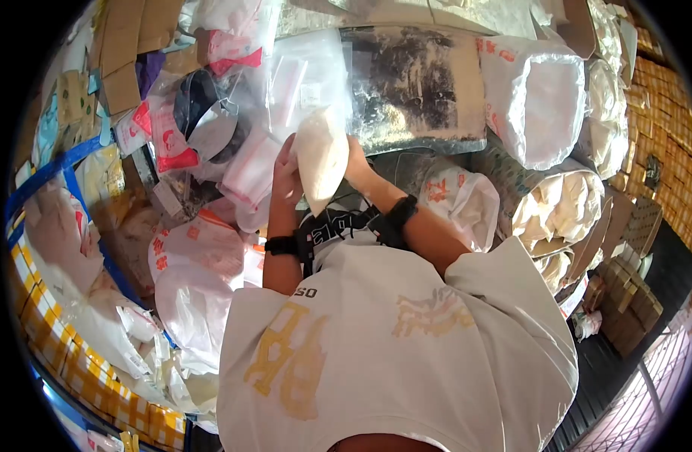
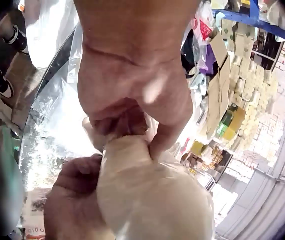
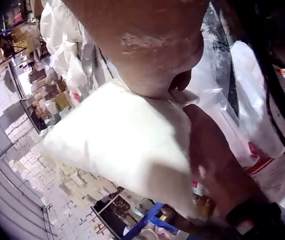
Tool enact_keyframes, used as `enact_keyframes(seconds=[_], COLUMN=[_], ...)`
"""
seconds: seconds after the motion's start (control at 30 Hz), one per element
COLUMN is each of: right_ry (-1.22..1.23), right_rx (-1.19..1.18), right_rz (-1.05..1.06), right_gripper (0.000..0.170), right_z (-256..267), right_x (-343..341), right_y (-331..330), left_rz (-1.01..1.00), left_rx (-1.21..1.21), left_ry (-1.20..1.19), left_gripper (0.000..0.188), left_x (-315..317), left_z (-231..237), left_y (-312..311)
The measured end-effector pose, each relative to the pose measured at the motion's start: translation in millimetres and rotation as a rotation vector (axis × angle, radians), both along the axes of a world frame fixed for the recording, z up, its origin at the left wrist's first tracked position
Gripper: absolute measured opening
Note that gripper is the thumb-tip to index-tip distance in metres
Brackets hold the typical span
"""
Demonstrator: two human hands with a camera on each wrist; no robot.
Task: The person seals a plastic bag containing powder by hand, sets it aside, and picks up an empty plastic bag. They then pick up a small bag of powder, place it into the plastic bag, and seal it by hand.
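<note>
The fingers of the left hand are curled and grip the gathered end of a full, cream-coloured, clear plastic bag; those of the right hand hold its other side. This bag is between both hands, in front of the white shirt. Beyond are clear plastic bags and a dark, powder-dusted desk, with an open white plastic sack to its right.
</note>
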State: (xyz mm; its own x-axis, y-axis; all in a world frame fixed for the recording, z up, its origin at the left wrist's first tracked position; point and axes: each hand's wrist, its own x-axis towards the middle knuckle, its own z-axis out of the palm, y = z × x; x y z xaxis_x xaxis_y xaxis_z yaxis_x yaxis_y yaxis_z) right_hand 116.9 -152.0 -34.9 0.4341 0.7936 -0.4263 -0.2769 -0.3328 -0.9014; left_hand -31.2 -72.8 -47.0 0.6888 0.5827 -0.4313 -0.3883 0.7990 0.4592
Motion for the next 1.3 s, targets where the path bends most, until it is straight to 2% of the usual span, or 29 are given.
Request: enact_keyframes(seconds=[0.07, 0.1, 0.2, 0.23, 0.33, 0.37, 0.43, 0.47, 0.5, 0.53, 0.6, 0.67, 0.7, 0.8, 0.83, 0.97, 1.07, 1.17, 1.23, 1.27, 1.3], right_ry=[-0.625, -0.247, 0.564, 0.642, 0.395, 0.446, 0.551, 0.424, 0.290, 0.275, 0.246, 0.692, 0.653, 0.559, 0.530, 0.490, 0.384, 0.177, -0.409, -0.699, -0.689], right_rx=[-0.050, -0.170, 0.040, 0.148, 0.007, -0.084, -0.273, -0.238, -0.200, -0.148, -0.036, -0.238, -0.241, -0.181, -0.191, -0.093, -0.309, -0.318, -0.352, -0.359, -0.414], right_rz=[0.246, 0.075, -0.400, -0.388, -0.359, -0.379, -0.418, -0.162, 0.091, 0.155, 0.275, 0.050, 0.065, -0.072, -0.200, -0.491, -0.295, -0.125, 0.192, 0.347, 0.332], right_gripper=[0.019, 0.011, 0.012, 0.015, 0.014, 0.013, 0.015, 0.018, 0.024, 0.027, 0.035, 0.035, 0.033, 0.031, 0.030, 0.024, 0.025, 0.027, 0.028, 0.029, 0.032], right_z=[-5, 30, 2, -9, -16, -14, 9, 7, 4, 0, -4, 8, 10, -4, -6, -19, -33, -12, 11, 24, 44], right_x=[11, 11, 4, 4, 3, 5, 6, 12, 24, 27, 34, 36, 37, 17, 9, -12, -2, -5, 1, 4, 6], right_y=[5, 16, 27, 28, 31, 33, 37, 32, 24, 19, 11, 19, 19, 10, 10, 14, 11, 14, 22, 27, 34], left_rz=[-0.032, -0.010, 0.030, 0.035, 0.238, 0.309, 0.232, 0.191, 0.187, 0.138, 0.039, 0.035, 0.033, -0.051, -0.104, -0.139, 0.239, -0.240, -0.165, -0.185, -0.205], left_rx=[0.003, -0.039, -0.029, 0.046, -0.041, -0.071, -0.164, -0.208, -0.271, -0.361, -0.537, -0.633, -0.682, -0.692, -0.657, 1.265, 0.241, 1.080, 1.518, 1.511, 1.501], left_ry=[0.005, 0.131, 0.126, 0.269, 0.242, 0.233, 0.441, 0.539, 0.274, 0.203, 0.059, 0.021, 0.002, -0.086, -0.189, 0.885, 0.621, 1.497, 1.355, 1.303, 1.253], left_gripper=[0.042, 0.037, 0.027, 0.017, 0.024, 0.027, 0.033, 0.035, 0.039, 0.040, 0.040, 0.041, 0.042, 0.043, 0.038, 0.036, 0.036, 0.041, 0.052, 0.050, 0.049], left_x=[-3, 1, -7, -2, 18, 23, 22, 23, 23, 21, 26, 20, 21, 15, 19, 11, 19, 27, 24, 17, 12], left_z=[-1, 5, -34, -21, -19, -18, -19, -21, -25, -29, 2, -21, -21, -16, -11, -44, -44, 10, 9, -5, -11], left_y=[6, 8, 8, 9, 3, 1, -10, -13, -17, -19, -12, -7, -3, -4, -4, -32, -45, -37, -30, -24, -17])
